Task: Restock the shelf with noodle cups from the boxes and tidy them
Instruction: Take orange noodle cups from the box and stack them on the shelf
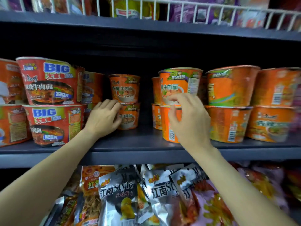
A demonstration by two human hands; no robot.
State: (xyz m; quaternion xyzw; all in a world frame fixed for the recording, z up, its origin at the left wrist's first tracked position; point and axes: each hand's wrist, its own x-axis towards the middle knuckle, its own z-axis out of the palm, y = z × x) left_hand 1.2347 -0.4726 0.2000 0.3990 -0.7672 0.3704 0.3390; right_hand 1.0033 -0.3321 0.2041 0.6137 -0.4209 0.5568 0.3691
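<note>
shelf: dark grey board point(130, 144), taken as the landmark; noodle cups are stacked on it two high.
left hand: point(104, 117) reached onto the shelf at centre-left; fingers are curled against the left side of the lower centre cup, contact is seen, but a full wrap round it cannot be told.
lower centre cup: orange point(130, 116), set far back on the shelf, upright, partly hidden by the left hand.
upper centre cup: orange point(124, 88), stacked directly on the lower centre cup, upright, not touched by either hand.
right hand: point(189, 118) raised in front of the right-of-centre stack on the shelf; fingers loosely bent and apart, blurred, nothing is held; contact with the cups cannot be told.
front right cups: orange pair point(180, 82), one on the other near the shelf's front edge, right of the centre gap, partly covered by the right hand.
far right cups: more orange stacks point(231, 88) at the shelf's right end, blurred.
big red cups: two red tubs marked BIG point(48, 80) stacked at the shelf's left side, just left of the left hand.
snack bags: silver and orange packets point(120, 193) piled below the shelf.
wire basket: white rail point(179, 8) above the shelf, packets behind it.
</note>
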